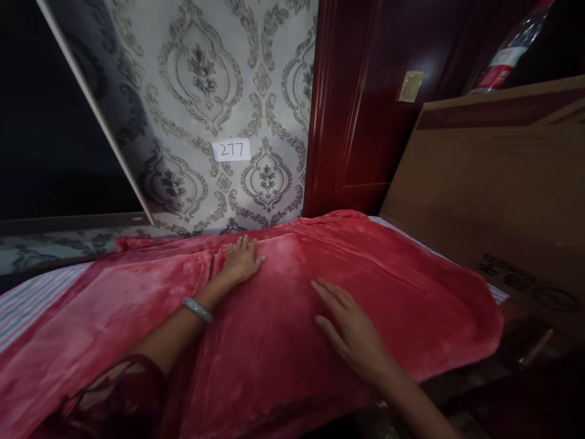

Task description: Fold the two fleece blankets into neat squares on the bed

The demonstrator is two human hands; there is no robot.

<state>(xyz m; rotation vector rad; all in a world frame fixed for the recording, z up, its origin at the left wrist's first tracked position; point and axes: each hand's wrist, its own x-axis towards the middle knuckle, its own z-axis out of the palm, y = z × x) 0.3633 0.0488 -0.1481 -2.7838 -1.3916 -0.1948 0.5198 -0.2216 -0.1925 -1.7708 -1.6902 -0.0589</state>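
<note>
A red plush blanket (274, 317) lies spread over a surface, with folds and creases running across it. My left hand (241, 261) rests flat on its far middle part, fingers apart and pointing at the wall. A grey bangle (198, 310) circles that wrist. My right hand (350, 332) is over the blanket to the right, fingers stretched out and thumb apart, holding nothing. Whether its palm touches the cloth I cannot tell. Part of the blanket's near edge hangs down at the front.
A striped sheet (41, 296) shows under the blanket. Patterned wallpaper (201, 73) with a paper label (232, 150) stands behind. At left is a dark screen (59, 134). A large cardboard box (493, 177) leans at right, with a plastic bottle (507, 58) beyond.
</note>
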